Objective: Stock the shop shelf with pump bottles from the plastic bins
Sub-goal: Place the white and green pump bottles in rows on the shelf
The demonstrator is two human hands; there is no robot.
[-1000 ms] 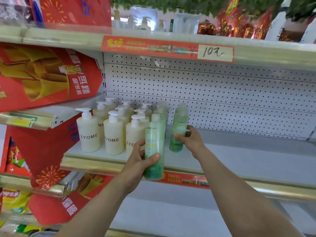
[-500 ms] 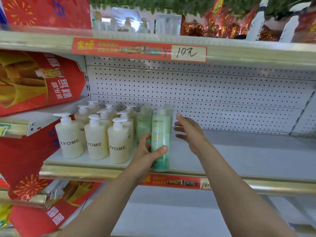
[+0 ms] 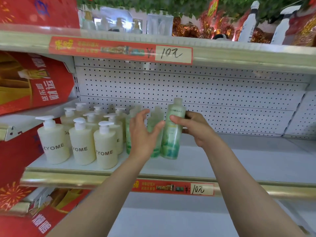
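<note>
A tall green bottle stands on the white shelf, and my right hand grips its upper body from the right. My left hand hovers just left of it with straight, spread fingers, in front of other green bottles that it partly hides. Several cream ZYOME pump bottles stand in rows at the shelf's left end.
The shelf's right half is bare up to the pegboard back. A gold front rail carries a red price strip. Red gift boxes crowd the left side. The upper shelf overhangs close above with bottles on it.
My left hand let go of the green bottle and opened. My right hand took hold of that bottle, which now stands farther back on the shelf.
</note>
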